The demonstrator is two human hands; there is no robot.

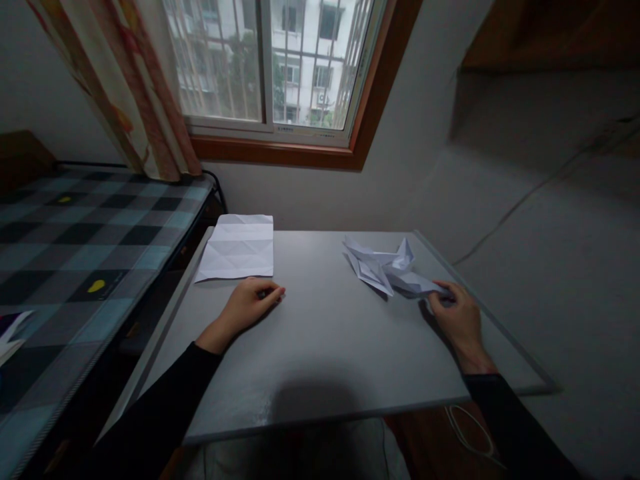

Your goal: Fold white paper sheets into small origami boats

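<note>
My right hand (457,319) rests on the grey table (320,347) near its right edge, fingers pinched on one tip of a folded white paper figure (387,268) that lies on the tabletop. Resting in a loose fist on the table's left half, my left hand (250,303) has its fingers curled under and nothing shows in them. Just beyond the left hand, a creased white paper sheet (239,248) lies flat at the table's far left corner, apart from the hand.
A bed with a checked cover (75,247) runs along the table's left side. A window (270,67) with a patterned curtain (130,87) is behind. A white wall (550,233) stands close on the right. A cord (470,433) hangs below the table's front right corner.
</note>
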